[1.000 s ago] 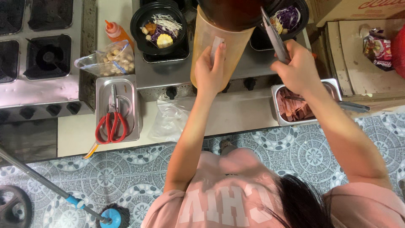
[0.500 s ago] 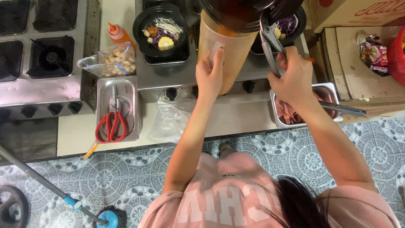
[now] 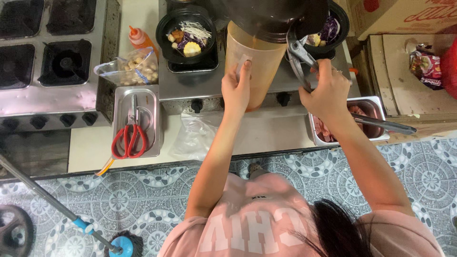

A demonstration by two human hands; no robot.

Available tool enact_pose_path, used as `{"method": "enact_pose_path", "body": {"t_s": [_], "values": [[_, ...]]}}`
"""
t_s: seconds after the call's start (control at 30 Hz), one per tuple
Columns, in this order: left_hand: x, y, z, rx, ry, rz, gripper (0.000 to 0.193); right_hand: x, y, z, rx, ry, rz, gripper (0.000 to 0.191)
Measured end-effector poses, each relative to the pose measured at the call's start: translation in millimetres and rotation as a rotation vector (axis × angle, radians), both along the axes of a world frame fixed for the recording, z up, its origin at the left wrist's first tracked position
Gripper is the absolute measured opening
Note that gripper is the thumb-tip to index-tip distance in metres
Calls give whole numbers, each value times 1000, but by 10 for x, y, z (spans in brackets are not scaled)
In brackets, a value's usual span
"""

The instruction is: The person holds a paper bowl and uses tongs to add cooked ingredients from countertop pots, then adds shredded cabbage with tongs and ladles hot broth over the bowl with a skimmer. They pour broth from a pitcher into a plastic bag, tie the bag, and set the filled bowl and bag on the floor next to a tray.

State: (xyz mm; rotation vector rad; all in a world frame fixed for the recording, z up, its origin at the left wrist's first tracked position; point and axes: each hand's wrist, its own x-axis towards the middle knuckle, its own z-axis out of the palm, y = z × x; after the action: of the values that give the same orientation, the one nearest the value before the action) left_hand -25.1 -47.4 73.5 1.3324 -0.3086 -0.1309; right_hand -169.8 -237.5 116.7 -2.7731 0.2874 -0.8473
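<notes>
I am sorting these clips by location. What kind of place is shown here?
Probably a small commercial kitchen or food stall. A steel gas stove stands beside the counter, black bowls of prepared vegetables wait on it, and steel trays hold scissors and sliced meat.

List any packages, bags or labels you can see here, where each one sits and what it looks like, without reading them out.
Cardboard box: top right corner, brown with red print.
Snack packet: right edge, on a flattened carton, crinkled, red and purple.
Clear plastic bag: beside the stove, holds pale round pieces.
Empty clear bag: on the counter front, crumpled.
Squeeze bottle: behind the filled bag, orange, no visible label.
</notes>
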Motion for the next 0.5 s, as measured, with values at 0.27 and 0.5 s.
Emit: {"method": "enact_pose_path", "body": {"t_s": [0.27, 0.5], "values": [[-65, 183, 42, 221, -49, 147, 41, 223, -54, 56, 1044, 173, 57, 18], [-149, 552, -83, 308, -72, 320, 44, 655, -334, 15, 1498, 327, 60, 6]]}}
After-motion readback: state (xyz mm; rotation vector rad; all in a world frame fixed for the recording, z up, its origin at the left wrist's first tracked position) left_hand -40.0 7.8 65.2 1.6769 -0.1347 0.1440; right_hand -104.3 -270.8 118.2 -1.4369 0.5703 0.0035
